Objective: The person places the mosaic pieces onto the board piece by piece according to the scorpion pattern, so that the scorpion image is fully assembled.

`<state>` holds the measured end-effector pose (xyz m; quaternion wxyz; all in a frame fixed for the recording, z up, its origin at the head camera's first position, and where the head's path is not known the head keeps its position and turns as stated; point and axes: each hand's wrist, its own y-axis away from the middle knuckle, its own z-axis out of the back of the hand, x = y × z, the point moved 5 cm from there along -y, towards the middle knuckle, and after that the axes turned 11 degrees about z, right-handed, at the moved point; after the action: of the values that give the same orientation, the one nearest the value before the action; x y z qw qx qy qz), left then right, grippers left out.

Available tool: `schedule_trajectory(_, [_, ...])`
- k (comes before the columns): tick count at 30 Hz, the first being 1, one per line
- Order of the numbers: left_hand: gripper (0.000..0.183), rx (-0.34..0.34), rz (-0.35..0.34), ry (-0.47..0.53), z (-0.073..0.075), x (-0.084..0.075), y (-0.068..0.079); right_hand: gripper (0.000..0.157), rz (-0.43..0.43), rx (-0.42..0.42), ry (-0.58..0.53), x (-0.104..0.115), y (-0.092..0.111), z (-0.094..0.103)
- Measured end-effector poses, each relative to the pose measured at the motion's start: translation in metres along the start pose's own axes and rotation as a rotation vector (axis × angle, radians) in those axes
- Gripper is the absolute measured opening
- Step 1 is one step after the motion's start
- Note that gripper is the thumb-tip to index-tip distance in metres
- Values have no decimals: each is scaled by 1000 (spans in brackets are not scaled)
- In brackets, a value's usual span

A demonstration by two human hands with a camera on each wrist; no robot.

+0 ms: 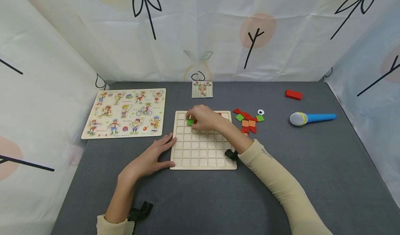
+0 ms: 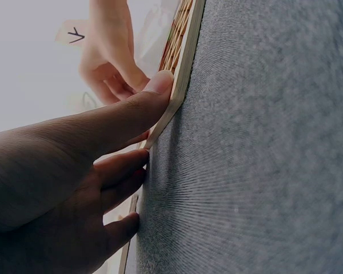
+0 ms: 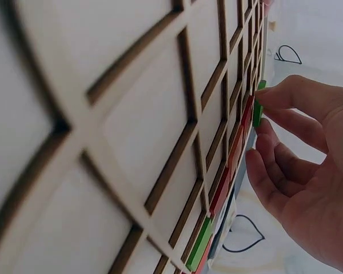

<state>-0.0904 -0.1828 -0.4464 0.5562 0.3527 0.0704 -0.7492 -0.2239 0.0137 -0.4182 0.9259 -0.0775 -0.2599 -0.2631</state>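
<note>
A wooden grid board with square recesses lies flat on the grey table. Over its upper left part, my right hand pinches a green square tile between thumb and fingertips. That tile stands at the board's far row in the right wrist view, next to red pieces set in the grid; a second green tile lies further along. My left hand touches the board's left edge with its fingers spread. In the left wrist view the thumb rests on the board's rim.
Loose red, green and orange pieces lie right of the board, beside a white ring. A small pattern card is behind it. Further right are a red block and a toy microphone. A picture puzzle board lies left.
</note>
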Motion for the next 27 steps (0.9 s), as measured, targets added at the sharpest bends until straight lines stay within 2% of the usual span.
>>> schedule_trajectory(3, [88,1,3,-4,0,0,0,31,0,16,10,0,-6,-3])
schedule_trajectory(6, [89,-11,-28,17,-1,3,0,31,1,23,13,2,-9,-5])
schedule_trajectory(11, [91,-53,-96,40,-10,23,-5,26,14,26,31,6,-10,-5])
schedule_trajectory(15, [93,-60,-116,28,-17,36,-10,25,20,28,29,7,-8,-4])
schedule_trajectory(17, [94,-38,-96,33,-15,33,-10,25,26,20,19,7,-6,-4])
schedule_trajectory(20, [96,-18,-56,26,-19,41,-14,26,29,-5,-15,5,-1,-1])
schedule_trajectory(22, [95,-9,-37,31,-16,35,-12,27,24,-29,-40,3,5,2])
schedule_trajectory(24, [94,-21,-57,30,-16,34,-11,28,15,-59,-65,1,12,7])
schedule_trajectory(27, [92,-33,-83,53,-8,20,-5,28,-2,-108,-91,-5,24,14])
